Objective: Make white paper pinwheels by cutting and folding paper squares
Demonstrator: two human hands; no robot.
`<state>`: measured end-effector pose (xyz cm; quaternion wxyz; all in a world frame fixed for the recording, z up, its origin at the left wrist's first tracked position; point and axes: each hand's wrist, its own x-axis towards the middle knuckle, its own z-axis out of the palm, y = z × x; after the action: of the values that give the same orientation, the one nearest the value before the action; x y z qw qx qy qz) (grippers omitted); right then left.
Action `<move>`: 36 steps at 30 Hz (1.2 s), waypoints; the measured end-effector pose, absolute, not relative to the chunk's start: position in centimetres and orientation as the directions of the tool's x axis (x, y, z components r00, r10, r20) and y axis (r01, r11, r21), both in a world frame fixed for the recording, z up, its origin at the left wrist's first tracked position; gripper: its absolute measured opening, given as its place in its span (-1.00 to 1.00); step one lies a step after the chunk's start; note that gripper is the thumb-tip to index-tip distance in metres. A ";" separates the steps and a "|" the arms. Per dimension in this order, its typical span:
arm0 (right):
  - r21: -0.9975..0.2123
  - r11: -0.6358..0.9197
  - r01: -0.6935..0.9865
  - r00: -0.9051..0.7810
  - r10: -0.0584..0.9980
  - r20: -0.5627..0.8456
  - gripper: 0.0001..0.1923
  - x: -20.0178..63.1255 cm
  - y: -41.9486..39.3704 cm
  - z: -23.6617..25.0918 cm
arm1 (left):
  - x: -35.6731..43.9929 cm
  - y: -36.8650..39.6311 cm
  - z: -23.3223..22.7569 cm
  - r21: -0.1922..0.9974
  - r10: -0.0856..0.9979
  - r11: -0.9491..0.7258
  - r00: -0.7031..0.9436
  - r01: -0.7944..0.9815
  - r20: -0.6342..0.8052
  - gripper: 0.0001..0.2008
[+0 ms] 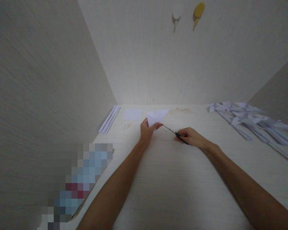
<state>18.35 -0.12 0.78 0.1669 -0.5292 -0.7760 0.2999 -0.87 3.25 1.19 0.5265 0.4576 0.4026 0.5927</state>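
My left hand [148,130] grips a folded piece of white paper [156,116], its wide edge up and a corner pointing to the right. In my right hand [189,136] is a pair of scissors [180,136] with dark handles. The blades reach left, their tips at the paper beside my left fingertips; whether they are cutting into it I cannot tell. Just behind and left of the paper, a flat white paper square [132,114] lies on the table [172,179].
Several rolled paper sticks [109,119] lie at the left wall. Several paper pinwheels on sticks [252,121] are spread at the right. Small tan toothpick-like pieces [182,110] lie near the back wall. A yellow hook [198,11] and a white hook [176,15] hang above.
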 end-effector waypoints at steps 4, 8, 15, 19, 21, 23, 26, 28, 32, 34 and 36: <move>-0.631 0.271 0.727 -0.386 0.921 -0.050 -0.60 18.3 -0.1 0.6 | -0.9 3.3 1.1 0.959 0.992 -0.128 -0.030 -0.254 0.124 -0.76; -0.614 0.292 0.734 -0.391 0.920 -0.029 -0.60 18.4 0.1 0.7 | -1.0 3.6 0.7 0.958 0.992 -0.123 -0.030 -0.261 0.119 -0.74; -0.623 0.287 0.727 -0.253 0.957 0.145 -0.80 20.5 0.7 0.0 | -1.4 4.2 0.3 0.960 0.987 -0.143 -0.110 -0.242 0.119 -0.74; -0.539 0.185 0.822 -0.057 0.968 0.244 -0.83 21.4 1.0 -0.2 | -1.3 4.1 0.3 0.954 0.992 -0.117 -0.078 -0.274 0.100 -0.77; -0.469 0.120 0.875 0.015 0.962 0.273 -0.85 21.5 1.1 -0.2 | -1.2 4.1 0.2 0.952 0.994 -0.104 -0.048 -0.289 0.094 -0.79; -0.384 0.093 0.919 0.029 0.953 0.301 -0.85 21.3 1.1 -0.2 | -1.2 4.1 0.2 0.951 0.996 -0.092 -0.019 -0.296 0.091 -0.79; -0.286 0.086 0.954 0.009 0.949 0.316 -0.81 21.1 1.2 -0.3 | -1.1 4.1 0.1 0.952 0.996 -0.082 0.007 -0.296 0.088 -0.78; -0.273 0.079 0.959 0.009 0.951 0.310 -0.79 21.0 1.2 -0.4 | -1.1 4.0 0.1 0.954 0.996 -0.083 0.018 -0.289 0.092 -0.79; -0.336 0.090 0.938 0.030 0.941 0.337 -0.81 20.8 1.0 -0.4 | -1.0 3.9 0.2 0.974 0.989 -0.135 0.041 -0.184 0.145 -0.84; -0.443 0.109 0.890 0.091 0.909 0.406 -0.85 20.0 0.8 -0.3 | -1.0 3.7 0.2 0.971 0.971 -0.238 0.009 -0.007 0.238 -0.89; -0.651 0.158 0.743 0.204 0.872 0.445 -0.86 18.3 0.4 -0.1 | -1.0 3.4 0.2 0.896 0.925 -0.365 -0.010 0.251 0.380 -0.86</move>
<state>18.33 0.44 -0.12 0.4320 -0.6447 -0.6262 0.0749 -1.01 3.37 0.19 0.3145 0.6293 0.4673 0.5355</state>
